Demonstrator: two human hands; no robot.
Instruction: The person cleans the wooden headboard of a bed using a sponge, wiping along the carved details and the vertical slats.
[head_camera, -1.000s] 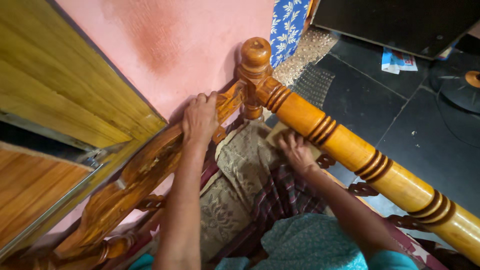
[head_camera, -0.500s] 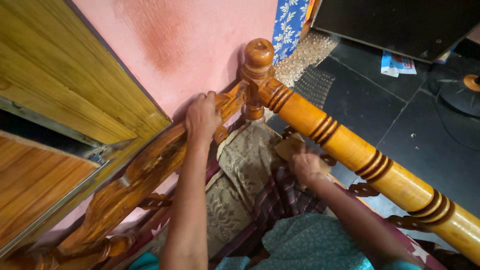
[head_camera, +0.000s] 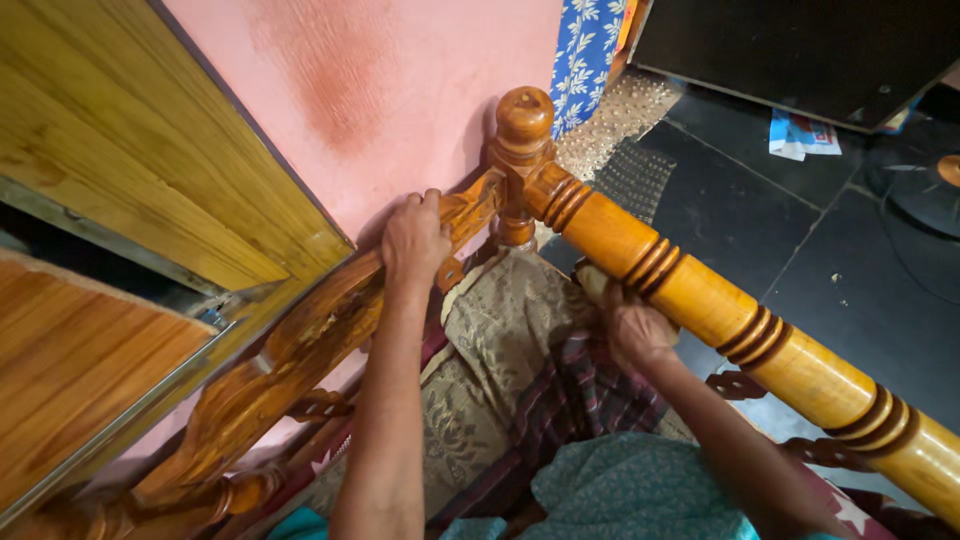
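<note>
A: What is gripped by the right hand (head_camera: 638, 328)?
B: A tan cloth (head_camera: 592, 281) is clenched and pressed under the turned wooden rail (head_camera: 720, 310).
A: And the left hand (head_camera: 414, 240)?
B: The carved rail (head_camera: 300, 340) is clasped by curled fingers, against the pink wall (head_camera: 400, 90); the corner post (head_camera: 523, 130) stands beyond.

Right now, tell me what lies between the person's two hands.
In the head view, between the left hand on the carved rail and the right hand under the round rail lies a brown patterned cushion.
</note>
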